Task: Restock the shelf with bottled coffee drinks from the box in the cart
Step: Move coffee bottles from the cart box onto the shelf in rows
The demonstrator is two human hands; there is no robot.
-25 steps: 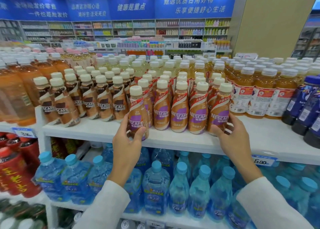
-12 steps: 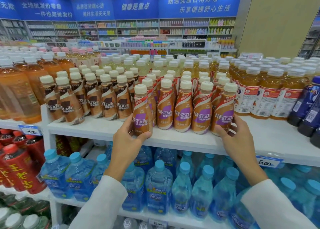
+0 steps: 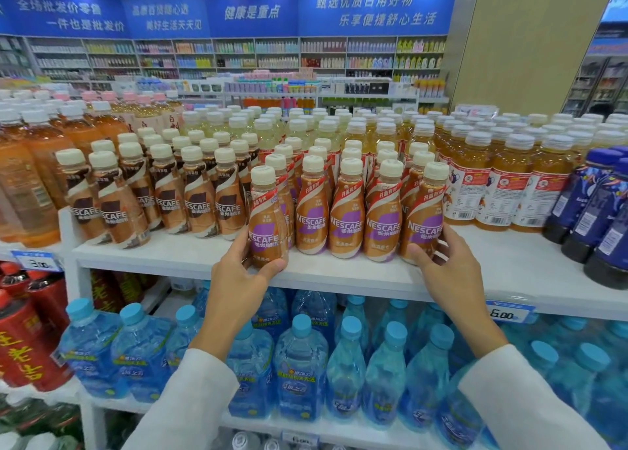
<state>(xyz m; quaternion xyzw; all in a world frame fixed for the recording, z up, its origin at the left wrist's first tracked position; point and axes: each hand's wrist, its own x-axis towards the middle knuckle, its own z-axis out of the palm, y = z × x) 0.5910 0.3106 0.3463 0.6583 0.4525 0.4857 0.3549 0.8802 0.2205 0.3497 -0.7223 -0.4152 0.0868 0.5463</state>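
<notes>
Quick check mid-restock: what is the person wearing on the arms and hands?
Both arms wear plain white long sleeves, the left sleeve and the right sleeve reaching the wrists. The left hand and right hand are bare: no gloves, rings or watch visible.

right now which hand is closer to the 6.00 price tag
Right. The right hand, gripping the rightmost purple-label bottle, is just up-left of the 6.00 price tag; the left hand grips the leftmost purple-label bottle, farther left.

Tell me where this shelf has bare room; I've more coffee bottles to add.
Bare strip of shelf right of the right hand, before orange drink bottles; narrower strip before the brown-label coffee bottles. Behind, rows are packed.
</notes>
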